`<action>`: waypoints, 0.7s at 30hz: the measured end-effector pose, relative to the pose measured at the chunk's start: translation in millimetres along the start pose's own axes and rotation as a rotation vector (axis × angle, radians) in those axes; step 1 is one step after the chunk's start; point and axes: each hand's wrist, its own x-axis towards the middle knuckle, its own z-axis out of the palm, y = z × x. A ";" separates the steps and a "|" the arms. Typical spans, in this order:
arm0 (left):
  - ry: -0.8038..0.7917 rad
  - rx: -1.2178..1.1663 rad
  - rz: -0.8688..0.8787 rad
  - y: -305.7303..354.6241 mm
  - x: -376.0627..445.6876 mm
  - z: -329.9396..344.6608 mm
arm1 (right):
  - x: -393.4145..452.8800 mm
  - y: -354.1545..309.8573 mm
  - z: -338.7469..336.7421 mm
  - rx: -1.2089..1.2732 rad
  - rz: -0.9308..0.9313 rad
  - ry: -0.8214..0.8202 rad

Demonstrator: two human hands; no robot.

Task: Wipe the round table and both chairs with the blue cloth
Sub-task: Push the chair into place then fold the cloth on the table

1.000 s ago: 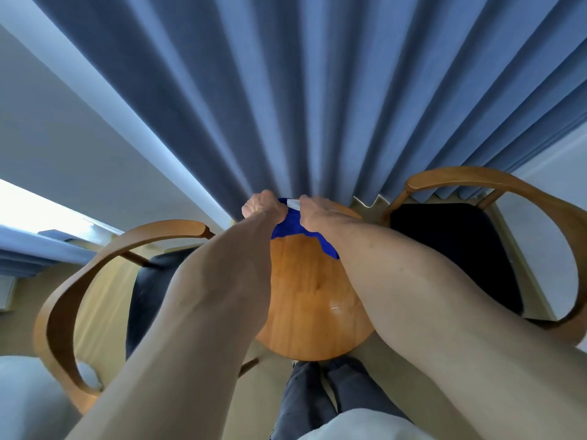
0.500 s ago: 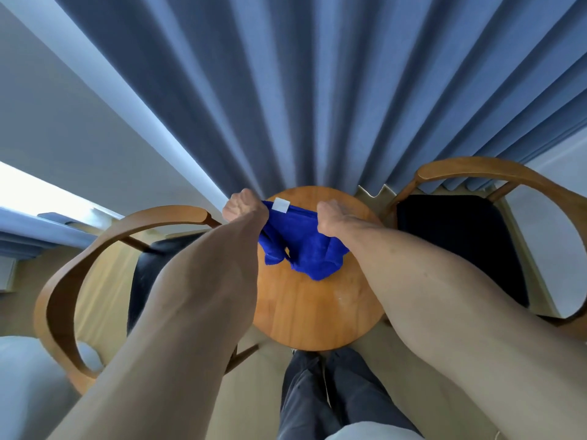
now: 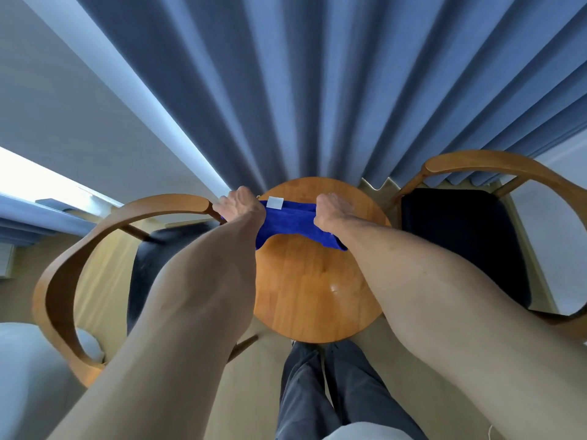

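The blue cloth is stretched out above the far half of the round desk, and its bottom edge sags down toward the wood. A small white tag shows on the cloth's top edge. The left hand is clamped on the cloth's left end and the right hand is clamped on its right end, each with fingers curled tight around the fabric. The two hands are apart, with the cloth pulled between them. Both arms reach straight out over the desk from the near side, with the backs of the hands facing up. It looks like the person is opening the cloth out to get it ready, so no wiping of the desk has started yet, I think. The next move probably needs the cloth laid flat or folded into a pad, then pressed down on the wood and slid around the whole top. A shiny spot sits on the near right part of the desk; I cannot tell if it is wet or just light. To the left of the desk is one chair with a curved wooden back and a dark seat. To the right of the desk is the other chair, just the same kind. Behind the desk hangs a blue curtain. In front of the desk you can see the person's legs in dark trousers.
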 end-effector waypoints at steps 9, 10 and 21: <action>0.034 -0.111 0.020 11.9 -1.0 -6.4 | -1.4 2.1 13.7 -0.093 -0.086 0.074; 0.035 -0.104 0.021 10.8 -1.1 -6.5 | -1.9 1.8 14.7 -0.122 -0.129 0.054; -0.046 -0.100 -0.006 -1.0 -18.3 23.5 | -13.9 1.5 18.3 -0.192 -0.097 -0.142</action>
